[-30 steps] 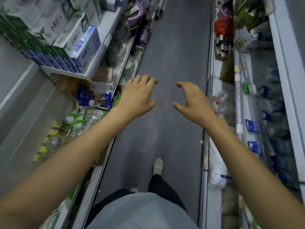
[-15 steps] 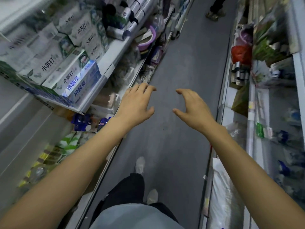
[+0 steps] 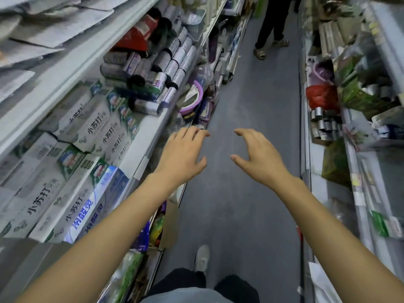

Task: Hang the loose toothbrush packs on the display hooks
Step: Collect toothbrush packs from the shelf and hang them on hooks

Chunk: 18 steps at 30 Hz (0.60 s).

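- Left hand (image 3: 181, 153) is held out over the aisle floor (image 3: 251, 106), palm down, fingers loose and slightly bent, grasping nothing.
- Right hand (image 3: 259, 156) is held out beside it, well apart, fingers arched like a claw, thumb out toward the left hand, grasping nothing.
- Between the two sets of fingertips only grey floor shows.
- Toothbrush packs: I cannot pick them out on any shelf, and no display hooks are plain either.
- Just left of the left fingers, a shelf edge (image 3: 153, 125) carries toothpaste boxes (image 3: 91, 136); beyond the fingertips on that shelf lie rolls (image 3: 166, 62) in a heap and a purple basin (image 3: 194, 99).
- Right of the right fingers, a red bag (image 3: 320, 96) and metal cans (image 3: 325, 122) sit on the opposite shelf.
- Far ahead of the fingers, another person's legs (image 3: 273, 20) stand in the aisle.
- Below the wrists, a shoe (image 3: 202, 256) is on the floor.
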Available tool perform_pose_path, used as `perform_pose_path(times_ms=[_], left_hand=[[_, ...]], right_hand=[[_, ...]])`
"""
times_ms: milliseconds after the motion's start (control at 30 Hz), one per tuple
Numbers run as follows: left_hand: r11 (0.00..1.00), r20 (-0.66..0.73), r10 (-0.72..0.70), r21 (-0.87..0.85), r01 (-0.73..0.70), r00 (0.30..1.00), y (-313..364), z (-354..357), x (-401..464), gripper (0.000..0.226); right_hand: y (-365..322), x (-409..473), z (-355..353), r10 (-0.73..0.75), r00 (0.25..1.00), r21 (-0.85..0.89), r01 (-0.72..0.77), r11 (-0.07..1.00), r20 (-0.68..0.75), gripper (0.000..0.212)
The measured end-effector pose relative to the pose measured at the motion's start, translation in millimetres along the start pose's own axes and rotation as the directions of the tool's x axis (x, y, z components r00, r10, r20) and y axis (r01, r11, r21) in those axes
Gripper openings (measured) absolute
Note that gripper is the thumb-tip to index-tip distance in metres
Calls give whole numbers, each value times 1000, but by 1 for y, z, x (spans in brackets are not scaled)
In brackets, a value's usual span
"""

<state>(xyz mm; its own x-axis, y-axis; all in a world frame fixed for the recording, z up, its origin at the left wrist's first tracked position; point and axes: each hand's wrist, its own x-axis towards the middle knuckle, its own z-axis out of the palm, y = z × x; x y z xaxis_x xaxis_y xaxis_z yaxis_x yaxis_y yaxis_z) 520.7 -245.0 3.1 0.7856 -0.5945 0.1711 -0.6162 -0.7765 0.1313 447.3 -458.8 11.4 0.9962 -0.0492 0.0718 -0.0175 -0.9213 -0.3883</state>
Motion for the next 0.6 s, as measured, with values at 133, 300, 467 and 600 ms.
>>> perform_pose_path(times_ms=[133, 300, 467, 600], left_hand=[[1000, 8, 6, 10, -6, 1000, -19, 2, 39, 58], [1000, 20, -13, 12, 13, 1000, -33, 5, 77, 59], [998, 33, -55, 41, 53, 998, -43, 10, 113, 60], [992, 26, -115, 61, 114, 993, -45, 11, 147, 63]], right_hand=[[8, 46, -2, 5, 1000, 1, -5, 1000, 7, 66], [21, 96, -2, -18, 1000, 12, 18, 1000, 15, 67], [37, 145, -4, -81, 996, -2, 81, 997, 40, 67], [53, 188, -11, -161, 985, -5, 161, 987, 55, 66]])
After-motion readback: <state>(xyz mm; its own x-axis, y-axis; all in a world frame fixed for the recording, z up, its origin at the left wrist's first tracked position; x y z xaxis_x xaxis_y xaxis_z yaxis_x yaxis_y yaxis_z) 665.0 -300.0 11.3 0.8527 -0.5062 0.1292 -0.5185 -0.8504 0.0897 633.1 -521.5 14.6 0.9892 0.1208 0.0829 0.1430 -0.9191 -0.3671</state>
